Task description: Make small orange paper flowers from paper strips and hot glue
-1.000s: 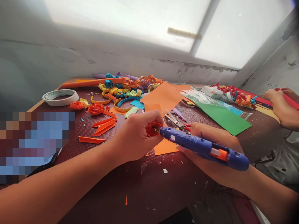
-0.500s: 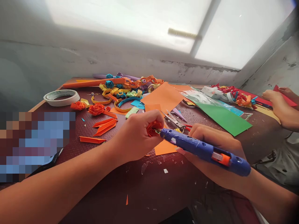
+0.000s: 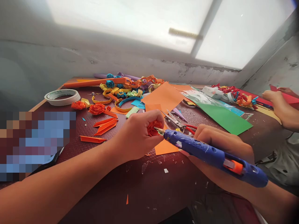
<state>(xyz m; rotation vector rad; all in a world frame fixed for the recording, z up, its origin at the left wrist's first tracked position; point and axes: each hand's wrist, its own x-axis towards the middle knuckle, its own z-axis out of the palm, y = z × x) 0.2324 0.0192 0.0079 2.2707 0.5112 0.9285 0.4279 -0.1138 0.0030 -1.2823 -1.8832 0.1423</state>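
My left hand (image 3: 136, 135) is closed around a small orange-red paper rose (image 3: 153, 127), held just above the table. My right hand (image 3: 219, 146) grips a blue glue gun (image 3: 210, 154) with an orange trigger part. The gun's metal nozzle touches the rose at its right side. Beneath both lies a piece of orange paper (image 3: 164, 146). Scissors with red handles (image 3: 178, 122) lie just behind the gun.
Finished paper roses (image 3: 97, 109), orange strips (image 3: 104, 126), a tape roll (image 3: 62, 96) and a heap of coloured paper loops (image 3: 127, 88) cover the dark red table (image 3: 149, 189). Orange (image 3: 163, 96) and green (image 3: 224, 118) sheets lie behind. Another person's hands (image 3: 279, 102) hold red paper at the right.
The glue gun has slid back toward the lower right, its nozzle still at the rose. The other person's hands shifted slightly at the right edge.
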